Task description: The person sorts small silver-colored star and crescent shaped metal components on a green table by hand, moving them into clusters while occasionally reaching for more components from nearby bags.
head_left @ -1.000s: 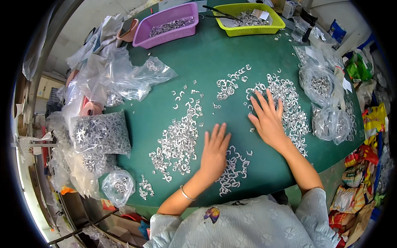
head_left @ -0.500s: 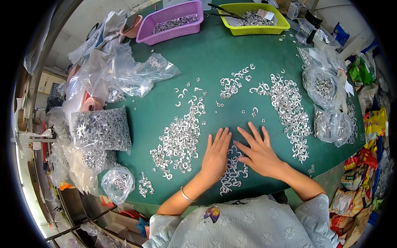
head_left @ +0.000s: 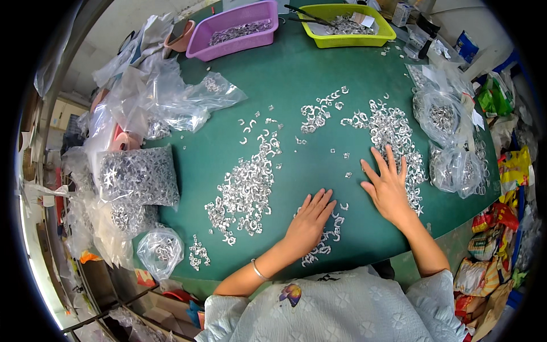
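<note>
My left hand [head_left: 310, 222] lies flat with its fingers stretched out, over the near pile of small silvery metal pieces [head_left: 323, 245]. Part of that pile is hidden under the palm. Over the left edge of the long right-hand pile of silvery pieces [head_left: 393, 128] is my right hand [head_left: 392, 191], its fingers spread and nothing seen in its grasp. A larger heap of curved and star-like pieces [head_left: 245, 191] spreads to the left of my left hand. Farther back, a small cluster of similar pieces [head_left: 315, 117] rests on the green tabletop [head_left: 319, 74].
Clear plastic bags of metal pieces [head_left: 139, 176] crowd the left side, with more bags [head_left: 441, 117] on the right. At the back stand a purple basin [head_left: 199, 48] and a yellow-green basin [head_left: 322, 41], both holding pieces. A small open bag [head_left: 160, 253] sits near the front left edge.
My right hand has moved right, from the near pile to the right-hand pile. My left hand has shifted slightly right and nearer, over the near pile.
</note>
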`<state>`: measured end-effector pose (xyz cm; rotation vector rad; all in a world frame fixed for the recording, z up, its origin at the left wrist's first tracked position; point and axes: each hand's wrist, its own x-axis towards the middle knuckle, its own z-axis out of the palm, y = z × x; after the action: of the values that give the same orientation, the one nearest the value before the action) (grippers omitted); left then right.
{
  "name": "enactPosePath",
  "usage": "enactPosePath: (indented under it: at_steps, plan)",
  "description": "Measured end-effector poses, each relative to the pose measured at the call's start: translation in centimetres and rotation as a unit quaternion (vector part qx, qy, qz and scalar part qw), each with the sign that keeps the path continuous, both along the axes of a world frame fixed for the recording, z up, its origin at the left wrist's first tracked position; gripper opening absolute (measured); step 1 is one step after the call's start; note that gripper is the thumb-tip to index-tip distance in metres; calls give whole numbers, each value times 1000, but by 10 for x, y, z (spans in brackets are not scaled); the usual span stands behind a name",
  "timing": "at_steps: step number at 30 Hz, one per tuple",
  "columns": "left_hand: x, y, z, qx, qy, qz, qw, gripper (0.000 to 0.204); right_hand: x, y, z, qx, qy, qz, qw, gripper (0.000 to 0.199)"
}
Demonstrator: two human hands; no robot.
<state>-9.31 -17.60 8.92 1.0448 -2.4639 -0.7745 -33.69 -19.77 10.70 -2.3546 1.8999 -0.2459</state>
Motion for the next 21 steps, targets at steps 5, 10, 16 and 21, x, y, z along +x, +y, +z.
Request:
enactPosePath:
  at_steps: [5, 10, 16, 21]
  plan:
    - [-2, 1, 1, -10, -18, 0, 1000, 50, 2, 26, 9, 23, 0, 18, 1000, 49]
    - [-3, 5, 1, -12, -19, 1, 1000, 50, 13, 50, 12, 55, -26, 53, 997, 54]
    - [-5, 9, 1, -27, -34, -6, 999, 55, 9, 58, 11, 12, -70, 4, 997, 51]
    - [-27, 9, -2, -59, -37, 12, 997, 49, 10, 72, 13, 26, -93, 23, 995, 38]
